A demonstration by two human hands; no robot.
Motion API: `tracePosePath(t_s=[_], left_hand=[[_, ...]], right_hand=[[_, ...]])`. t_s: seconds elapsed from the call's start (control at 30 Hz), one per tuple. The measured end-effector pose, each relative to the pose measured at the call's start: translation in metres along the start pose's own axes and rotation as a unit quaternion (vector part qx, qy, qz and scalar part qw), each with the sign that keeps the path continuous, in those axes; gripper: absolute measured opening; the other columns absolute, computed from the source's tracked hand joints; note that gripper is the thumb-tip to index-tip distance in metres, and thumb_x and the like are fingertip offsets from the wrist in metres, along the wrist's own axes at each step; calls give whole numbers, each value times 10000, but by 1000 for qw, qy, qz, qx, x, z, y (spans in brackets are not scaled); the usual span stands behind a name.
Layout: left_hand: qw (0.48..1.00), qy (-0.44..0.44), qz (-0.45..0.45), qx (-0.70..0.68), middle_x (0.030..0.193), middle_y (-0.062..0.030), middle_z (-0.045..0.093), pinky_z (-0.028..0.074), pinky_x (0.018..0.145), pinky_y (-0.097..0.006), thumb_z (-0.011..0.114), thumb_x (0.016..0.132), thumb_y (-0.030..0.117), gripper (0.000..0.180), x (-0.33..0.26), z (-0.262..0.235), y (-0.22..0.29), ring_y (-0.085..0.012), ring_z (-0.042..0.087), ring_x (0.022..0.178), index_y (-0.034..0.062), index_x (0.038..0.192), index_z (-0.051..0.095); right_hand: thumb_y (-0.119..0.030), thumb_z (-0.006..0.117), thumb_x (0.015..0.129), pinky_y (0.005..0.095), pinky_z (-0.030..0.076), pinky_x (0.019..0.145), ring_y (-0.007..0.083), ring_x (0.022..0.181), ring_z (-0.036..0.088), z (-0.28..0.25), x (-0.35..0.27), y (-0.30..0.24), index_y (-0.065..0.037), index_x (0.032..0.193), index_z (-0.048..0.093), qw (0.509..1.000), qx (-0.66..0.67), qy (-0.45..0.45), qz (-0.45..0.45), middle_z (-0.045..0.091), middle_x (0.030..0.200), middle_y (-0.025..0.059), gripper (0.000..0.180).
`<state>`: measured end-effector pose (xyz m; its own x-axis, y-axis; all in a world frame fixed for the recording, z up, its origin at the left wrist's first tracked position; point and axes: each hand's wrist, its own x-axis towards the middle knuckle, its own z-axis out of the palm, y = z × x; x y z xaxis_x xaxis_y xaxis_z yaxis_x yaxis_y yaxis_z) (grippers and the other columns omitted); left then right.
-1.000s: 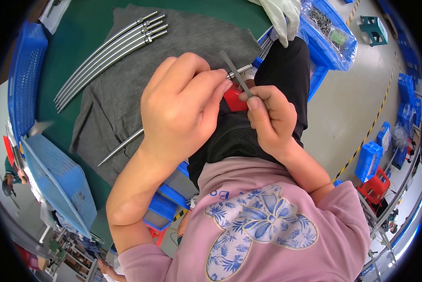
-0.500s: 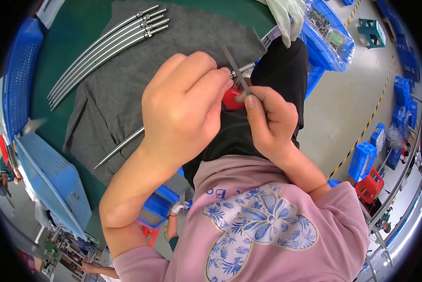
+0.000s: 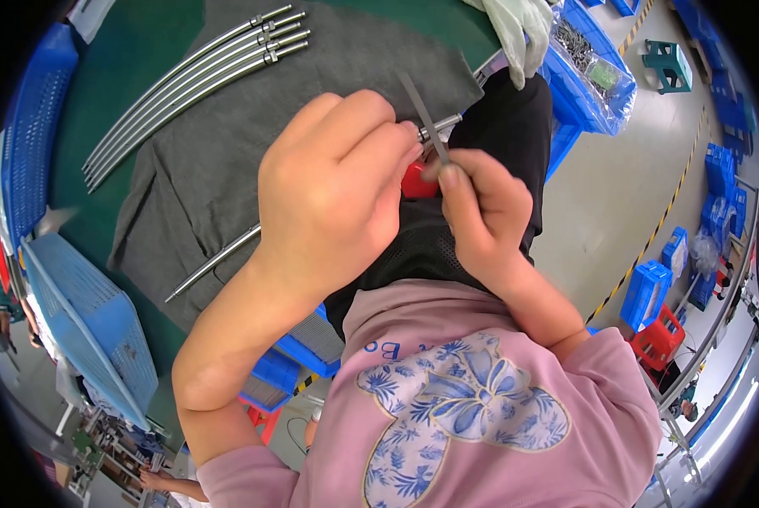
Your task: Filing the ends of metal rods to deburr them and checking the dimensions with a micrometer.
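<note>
Head view: two bare hands meet near the middle, above the lap and the edge of a grey cloth [image 3: 185,190].
Left hand [image 3: 329,182]: fingers closed; its thumb and fingertips pinch a metal rod [image 3: 214,264] close to one end.
Rod: runs from lower left to upper right, appearing to pass behind the left hand, its short end poking out beyond the fingertips.
Right hand [image 3: 485,195]: thumb and forefinger pinch the lower end of a thin grey strip [image 3: 418,100].
Strip: leans from lower right to upper left, crossing in front of the rod's short end; whether they touch, I cannot tell.
Nearer hand: the left, with its fingertips just beside the crossing; the right sits below and right of it.
Table [image 3: 430,21]: green, under the cloth, on which more rods [image 3: 202,80] lie side by side at upper left.
</note>
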<state>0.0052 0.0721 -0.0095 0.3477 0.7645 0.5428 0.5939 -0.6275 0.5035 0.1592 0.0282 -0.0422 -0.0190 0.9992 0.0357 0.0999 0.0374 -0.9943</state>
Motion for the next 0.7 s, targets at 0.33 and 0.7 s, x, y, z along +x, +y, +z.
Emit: tracePosePath(t_s=[0.33, 0.7], left_hand=[[1000, -8, -5, 1, 711, -62, 534, 418, 514, -307, 681, 594, -37, 166, 2, 0, 0, -222, 513, 599, 12, 733, 605], [1000, -3, -7, 1, 689, -77, 546, 408, 504, -293, 701, 610, -55, 162, 1, -2, 3, -219, 516, 580, 6, 722, 602]], right_hand=[[-10, 545, 838, 206, 365, 442, 58, 459, 473, 0, 5, 0, 12, 831, 600, 1000, 4, 3, 7, 566, 586, 46, 60], [-29, 533, 854, 193, 374, 460, 47, 474, 473, 3, 7, -9, 14, 841, 607, 998, 24, -14, 58, 584, 600, 41, 87]])
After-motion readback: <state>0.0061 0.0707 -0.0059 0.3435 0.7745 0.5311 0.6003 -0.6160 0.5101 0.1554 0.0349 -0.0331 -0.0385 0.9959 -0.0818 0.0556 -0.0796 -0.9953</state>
